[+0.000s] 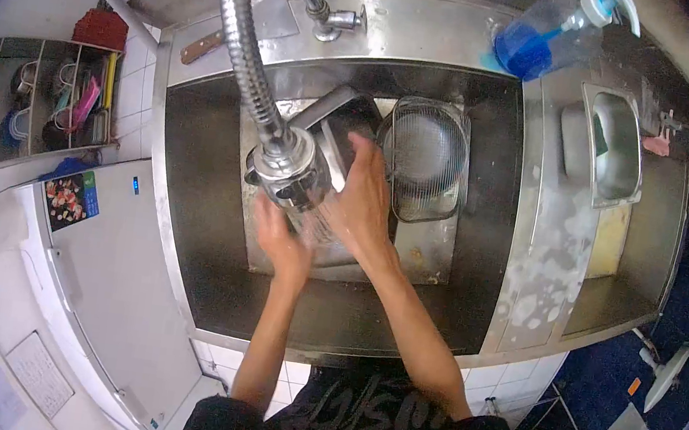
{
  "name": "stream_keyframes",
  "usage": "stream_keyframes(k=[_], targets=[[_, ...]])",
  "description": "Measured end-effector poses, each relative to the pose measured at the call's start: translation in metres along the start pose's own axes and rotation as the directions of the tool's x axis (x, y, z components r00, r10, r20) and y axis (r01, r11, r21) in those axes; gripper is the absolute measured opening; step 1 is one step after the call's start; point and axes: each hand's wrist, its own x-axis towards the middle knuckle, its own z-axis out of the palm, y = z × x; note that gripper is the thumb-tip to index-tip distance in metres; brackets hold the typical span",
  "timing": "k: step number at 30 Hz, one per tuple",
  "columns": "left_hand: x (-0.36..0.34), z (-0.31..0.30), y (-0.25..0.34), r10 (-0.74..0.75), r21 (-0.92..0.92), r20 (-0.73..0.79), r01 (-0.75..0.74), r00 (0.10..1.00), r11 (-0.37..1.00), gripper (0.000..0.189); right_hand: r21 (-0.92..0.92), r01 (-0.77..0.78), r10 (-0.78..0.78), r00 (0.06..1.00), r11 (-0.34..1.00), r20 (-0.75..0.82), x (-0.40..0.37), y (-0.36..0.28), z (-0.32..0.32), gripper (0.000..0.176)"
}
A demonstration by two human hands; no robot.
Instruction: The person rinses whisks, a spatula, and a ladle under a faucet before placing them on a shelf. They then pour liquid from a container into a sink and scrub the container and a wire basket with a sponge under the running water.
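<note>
A flexible steel spray faucet (pixel 286 164) hangs over a deep steel sink (pixel 187 220) and water runs from its head. My left hand (pixel 279 237) is under the spray head, fingers apart, in the water. My right hand (pixel 361 200) lies flat, fingers spread, on a rectangular steel tray (pixel 340 119) that leans in the sink. A wire mesh basket (pixel 426 160) sits just right of my right hand. Neither hand grips anything that I can see.
A bottle of blue liquid (pixel 542 37) with a pump lies on the back ledge. A small steel container (pixel 615 146) sits on the wet, soapy counter (pixel 542 267) at the right. Shelves with utensils (pixel 38 96) stand at the left, above a white appliance (pixel 111 271).
</note>
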Motion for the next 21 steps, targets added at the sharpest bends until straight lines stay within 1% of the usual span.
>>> stream_keyframes(k=[1,2,3,4,5,6,7,8,9,10,11,12,13,14,15,16,17,18,19,20,21], targets=[[0.008,0.013,-0.014,-0.184,-0.108,-0.104,0.172,0.978,0.979,0.049,0.089,-0.093,0.081,0.988,0.992,0.133,-0.01,0.001,-0.001,0.049],[0.01,0.02,-0.021,-0.372,-0.231,-0.194,0.327,0.908,0.916,0.05,0.163,-0.187,0.138,0.952,0.969,0.272,-0.019,0.002,-0.004,0.051],[0.003,0.017,-0.006,-0.234,0.001,-0.17,0.238,0.957,0.971,0.052,0.354,-0.304,0.159,0.91,0.885,0.383,-0.029,0.006,-0.017,0.056],[-0.001,0.009,0.012,-0.236,-0.003,-0.174,0.24,0.956,0.971,0.052,0.361,-0.243,0.104,0.926,0.9,0.362,-0.047,0.018,-0.026,0.058],[-0.005,-0.002,0.031,-0.042,-0.01,-0.08,0.041,0.996,0.999,0.05,0.368,-0.181,0.049,0.939,0.912,0.341,-0.071,0.036,-0.031,0.059],[-0.011,-0.01,0.04,0.155,-0.033,0.01,-0.154,0.988,0.987,0.047,0.31,-0.247,0.088,0.889,0.918,0.449,-0.097,0.055,-0.04,0.058],[-0.019,-0.009,0.034,0.203,-0.087,0.052,-0.198,0.978,0.976,0.046,0.242,-0.304,0.128,0.825,0.921,0.551,-0.116,0.07,-0.05,0.056],[-0.017,-0.01,0.027,0.198,-0.089,0.049,-0.193,0.979,0.977,0.046,0.237,-0.302,0.127,0.823,0.923,0.553,-0.124,0.074,-0.059,0.056],[-0.01,-0.01,0.017,0.095,-0.065,-0.016,-0.095,0.995,0.993,0.044,0.068,-0.129,0.067,0.819,0.989,0.571,-0.129,0.077,-0.066,0.051],[-0.002,-0.009,0.009,-0.008,-0.044,-0.081,0.005,0.997,0.999,0.042,-0.098,0.056,0.014,0.802,0.994,0.597,-0.133,0.079,-0.068,0.047],[0.009,-0.001,0.001,-0.14,-0.124,-0.217,0.115,0.966,0.986,0.038,-0.097,0.052,0.017,0.799,0.994,0.601,-0.138,0.088,-0.063,0.047],[0.015,-0.001,-0.003,-0.14,-0.12,-0.216,0.116,0.966,0.986,0.038,-0.019,0.151,-0.119,0.847,0.988,0.518,-0.142,0.104,-0.05,0.04],[0.024,-0.001,-0.007,-0.183,-0.161,-0.122,0.163,0.975,0.974,0.039,0.045,0.262,-0.256,0.873,0.964,0.415,-0.135,0.108,-0.044,0.034],[0.031,-0.002,-0.008,-0.219,-0.196,-0.031,0.209,0.975,0.958,0.039,0.047,0.271,-0.266,0.873,0.961,0.408,-0.129,0.111,-0.042,0.034],[0.032,-0.021,0.015,-0.012,-0.118,0.14,0.029,0.99,0.993,0.046,0.078,0.258,-0.269,0.888,0.963,0.373,-0.118,0.102,-0.046,0.028],[0.031,-0.038,0.032,-0.013,-0.113,0.137,0.028,0.99,0.993,0.046,0.11,0.242,-0.265,0.902,0.964,0.34,-0.108,0.089,-0.05,0.022],[0.029,-0.053,0.047,-0.004,-0.121,0.193,0.028,0.981,0.992,0.047,0.111,0.237,-0.261,0.904,0.965,0.337,-0.097,0.073,-0.054,0.022],[0.028,-0.061,0.058,0.009,-0.136,0.253,0.026,0.968,0.99,0.049,0.129,0.097,-0.134,0.939,0.987,0.317,-0.086,0.051,-0.059,0.018],[0.027,-0.067,0.06,0.038,-0.197,0.222,0.006,0.974,0.98,0.046,0.148,-0.045,-0.002,0.953,0.988,0.304,-0.076,0.031,-0.064,0.015],[0.024,-0.071,0.059,0.039,-0.201,0.223,0.007,0.974,0.98,0.046,0.143,-0.046,0.0,0.953,0.989,0.304,-0.067,0.016,-0.066,0.015],[0.023,-0.075,0.057,0.001,-0.207,0.198,0.041,0.98,0.977,0.044,0.088,-0.044,0.011,0.937,0.995,0.349,-0.055,0.001,-0.065,0.012]])
